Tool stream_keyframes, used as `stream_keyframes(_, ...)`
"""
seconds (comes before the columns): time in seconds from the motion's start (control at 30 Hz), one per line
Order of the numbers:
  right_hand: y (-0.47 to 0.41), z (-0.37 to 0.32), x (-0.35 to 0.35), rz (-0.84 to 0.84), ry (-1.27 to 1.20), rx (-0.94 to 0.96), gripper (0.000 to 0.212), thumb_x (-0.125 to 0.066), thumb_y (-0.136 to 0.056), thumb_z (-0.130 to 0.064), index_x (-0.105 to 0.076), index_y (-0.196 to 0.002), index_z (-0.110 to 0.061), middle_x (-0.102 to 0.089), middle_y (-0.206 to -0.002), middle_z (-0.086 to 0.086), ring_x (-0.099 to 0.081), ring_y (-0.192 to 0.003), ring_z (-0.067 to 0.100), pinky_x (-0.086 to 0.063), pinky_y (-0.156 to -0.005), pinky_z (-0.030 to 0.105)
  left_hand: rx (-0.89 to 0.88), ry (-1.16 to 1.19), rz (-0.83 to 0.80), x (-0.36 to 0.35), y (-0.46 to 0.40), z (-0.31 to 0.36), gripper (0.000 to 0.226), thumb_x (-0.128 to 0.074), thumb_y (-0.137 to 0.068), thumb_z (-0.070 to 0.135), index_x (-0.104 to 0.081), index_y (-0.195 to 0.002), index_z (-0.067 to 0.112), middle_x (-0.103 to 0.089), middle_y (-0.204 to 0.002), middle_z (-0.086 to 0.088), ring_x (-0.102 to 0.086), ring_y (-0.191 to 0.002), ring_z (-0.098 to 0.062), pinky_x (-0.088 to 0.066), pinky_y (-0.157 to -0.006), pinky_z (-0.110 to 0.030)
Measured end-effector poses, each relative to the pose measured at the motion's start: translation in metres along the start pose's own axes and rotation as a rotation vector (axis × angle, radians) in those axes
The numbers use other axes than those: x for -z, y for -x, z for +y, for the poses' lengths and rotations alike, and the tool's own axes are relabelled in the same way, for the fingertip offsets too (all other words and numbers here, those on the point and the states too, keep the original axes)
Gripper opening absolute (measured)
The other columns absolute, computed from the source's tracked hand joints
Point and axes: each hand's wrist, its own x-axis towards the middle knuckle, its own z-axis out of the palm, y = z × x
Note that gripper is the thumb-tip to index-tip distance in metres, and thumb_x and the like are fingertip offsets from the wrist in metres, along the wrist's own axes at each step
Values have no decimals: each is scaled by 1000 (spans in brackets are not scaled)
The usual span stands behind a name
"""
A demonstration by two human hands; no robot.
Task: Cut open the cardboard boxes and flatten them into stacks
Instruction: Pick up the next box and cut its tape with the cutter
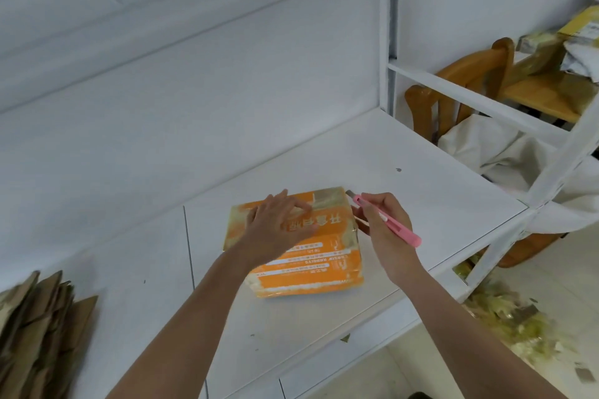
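white table (421, 172) | wooden chair (470, 71) | white bag (505, 152) | floor scraps (505, 321)

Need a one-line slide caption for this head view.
Left hand steadies an orange box on the white table while right hand brings a pink knife to its taped corner.

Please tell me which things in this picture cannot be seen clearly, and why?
Head view:
- Box top: partly hidden under the left hand.
- Cutter blade tip: too small to tell whether it touches the tape.
- Flattened stack: cut off by the left edge, blurred.
- Scraps on the floor: blurred.
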Motion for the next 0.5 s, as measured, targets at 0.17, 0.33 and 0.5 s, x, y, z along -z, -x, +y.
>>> stream_keyframes(0.17,2,-2,10,49,-91,5,11,-51,-98,1,-61,-96,-1,-64,-80,16,-70,-85,32,-59,-78,31,-25,-333,199,-37,10,-6,62,-11,-75,88,-32,-120,51,-12,-163,5,-3,-151,-23,-4,-120,-48)
stream_keyframes(0.33,3,-1,12,-20,16,55,10,-55,-97,-2,-63,-93,-5,-65,-87,12,-71,-91,33,-58,-82,32,-8,-439,230,-43,14,-8,92,5,-69,91,-24,-141,42,-10,-163,5,-3,-151,-23,-5,-121,-50)
stream_keyframes(0.5,3,0,18,-47,136,95,10,-53,-97,-1,-62,-94,-5,-69,-90,3,-73,-87,23,-58,-86,42,4,-467,214,-43,15,-5,99,11,-67,90,-18,-147,41,-8,-164,5,-2,-151,-23,-4,-121,-50)
